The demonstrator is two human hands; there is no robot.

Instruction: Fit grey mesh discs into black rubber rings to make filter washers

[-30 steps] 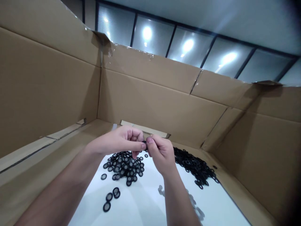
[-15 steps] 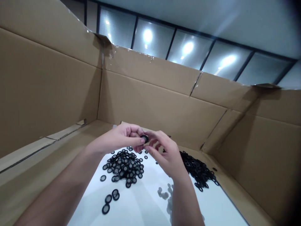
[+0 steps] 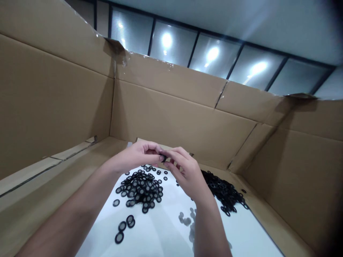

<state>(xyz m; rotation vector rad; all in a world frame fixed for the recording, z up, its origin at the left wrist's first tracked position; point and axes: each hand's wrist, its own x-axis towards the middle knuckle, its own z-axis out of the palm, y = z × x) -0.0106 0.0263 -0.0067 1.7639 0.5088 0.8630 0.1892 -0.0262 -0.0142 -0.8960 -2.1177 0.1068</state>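
Note:
Above the white work surface (image 3: 160,228), my left hand (image 3: 143,153) pinches a small black rubber ring (image 3: 163,158) between thumb and fingers. My right hand (image 3: 185,167) meets it from the other side, thumb and forefinger closed about the ring's right edge. The ring is tilted nearly edge-on, so its centre is hard to see. Below the left hand lies a heap of black rings with grey mesh discs in them (image 3: 142,189). Small loose grey mesh discs (image 3: 184,219) lie beside my right forearm, which partly hides them.
At the right is a pile of plain black rings (image 3: 223,191), with one stray ring (image 3: 243,191) on the cardboard. Several filled rings (image 3: 122,226) lie apart near the front left. Tall cardboard walls (image 3: 166,117) enclose the left, back and right.
The ring has turned from facing me to nearly edge-on. My right fingers have moved slightly left and closed in on it; the view has shifted a little.

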